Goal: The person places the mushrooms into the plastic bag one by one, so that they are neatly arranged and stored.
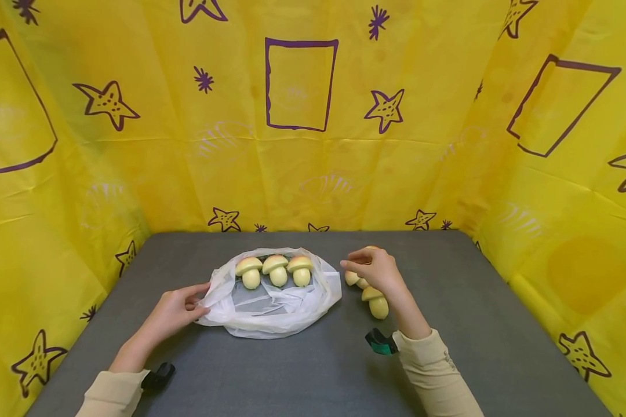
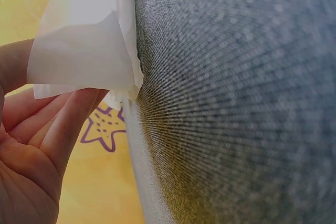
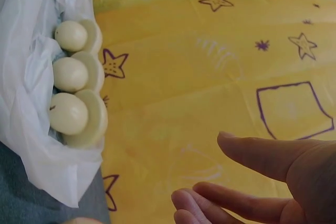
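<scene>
A white plastic bag (image 1: pixel 258 331) lies on the table with its mouth spread wide. Three toy mushrooms (image 1: pixel 275 272) with yellow stems and orange-tinged caps stand in a row inside it, along its far side. At the bag's left edge my left hand (image 1: pixel 173 310) pinches the plastic between thumb and fingers; the left wrist view shows the bag's flap (image 2: pixel 86 51) there. My right hand (image 1: pixel 379 269) hovers right of the bag, thumb and fingers apart and nothing between them. Beneath and beside it lie several more mushrooms (image 1: pixel 378 307), partly hidden by the hand.
The dark grey table (image 1: pixel 271 382) carries all of this. Yellow cloth (image 1: pixel 302 191) with purple stars and frames hangs round its back and both sides. Each wrist wears a dark strap mount (image 1: pixel 159 376) close to the table.
</scene>
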The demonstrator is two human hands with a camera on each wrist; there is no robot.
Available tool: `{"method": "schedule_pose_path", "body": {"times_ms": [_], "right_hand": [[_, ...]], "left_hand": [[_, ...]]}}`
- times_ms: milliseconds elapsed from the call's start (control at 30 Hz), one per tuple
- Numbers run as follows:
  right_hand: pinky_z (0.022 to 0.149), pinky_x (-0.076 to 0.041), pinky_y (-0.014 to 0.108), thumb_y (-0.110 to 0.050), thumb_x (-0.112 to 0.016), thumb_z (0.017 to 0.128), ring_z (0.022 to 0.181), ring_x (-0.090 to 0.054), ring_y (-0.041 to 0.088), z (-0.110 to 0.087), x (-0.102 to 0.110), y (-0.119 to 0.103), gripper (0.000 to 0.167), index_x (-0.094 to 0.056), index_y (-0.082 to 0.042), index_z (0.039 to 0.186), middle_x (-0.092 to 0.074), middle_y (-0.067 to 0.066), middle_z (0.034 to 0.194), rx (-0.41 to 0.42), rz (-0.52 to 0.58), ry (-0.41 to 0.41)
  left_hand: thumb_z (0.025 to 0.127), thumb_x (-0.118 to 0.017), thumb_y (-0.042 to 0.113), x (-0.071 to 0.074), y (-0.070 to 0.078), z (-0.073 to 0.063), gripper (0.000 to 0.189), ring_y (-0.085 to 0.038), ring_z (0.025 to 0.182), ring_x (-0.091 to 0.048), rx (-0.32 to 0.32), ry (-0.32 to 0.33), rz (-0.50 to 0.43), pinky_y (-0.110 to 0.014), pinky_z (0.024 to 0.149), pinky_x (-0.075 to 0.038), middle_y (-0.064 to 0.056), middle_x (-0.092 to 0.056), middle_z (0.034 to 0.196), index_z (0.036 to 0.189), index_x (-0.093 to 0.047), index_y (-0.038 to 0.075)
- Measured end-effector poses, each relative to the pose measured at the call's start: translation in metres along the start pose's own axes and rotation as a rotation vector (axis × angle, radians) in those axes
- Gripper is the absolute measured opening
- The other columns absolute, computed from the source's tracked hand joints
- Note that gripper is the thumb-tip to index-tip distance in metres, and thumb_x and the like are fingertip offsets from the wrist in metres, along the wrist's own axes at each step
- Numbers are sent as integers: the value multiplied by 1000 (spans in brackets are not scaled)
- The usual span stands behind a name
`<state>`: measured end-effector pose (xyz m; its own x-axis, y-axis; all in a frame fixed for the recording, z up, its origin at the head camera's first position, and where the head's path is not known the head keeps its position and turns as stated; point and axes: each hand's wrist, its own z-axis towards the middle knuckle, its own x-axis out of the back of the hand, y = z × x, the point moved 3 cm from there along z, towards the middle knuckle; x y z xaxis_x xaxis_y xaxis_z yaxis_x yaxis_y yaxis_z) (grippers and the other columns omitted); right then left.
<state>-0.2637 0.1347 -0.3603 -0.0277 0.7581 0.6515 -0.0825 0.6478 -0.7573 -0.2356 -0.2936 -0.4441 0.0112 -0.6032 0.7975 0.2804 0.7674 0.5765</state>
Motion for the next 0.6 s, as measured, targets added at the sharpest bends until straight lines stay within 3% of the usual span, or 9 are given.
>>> {"method": "schedule_pose_path", "body": {"times_ms": [600], "right_hand": [[73, -53, 31, -40, -71, 83, 83, -67, 18, -6, 18, 29, 43, -69, -9, 113, -71, 10, 106, -79, -1, 31]], "left_hand": [[78, -77, 20, -1, -2, -1, 54, -22, 86, -68, 6, 3, 5, -34, 70, -58, -20, -67, 111, 126, -60, 1]]}}
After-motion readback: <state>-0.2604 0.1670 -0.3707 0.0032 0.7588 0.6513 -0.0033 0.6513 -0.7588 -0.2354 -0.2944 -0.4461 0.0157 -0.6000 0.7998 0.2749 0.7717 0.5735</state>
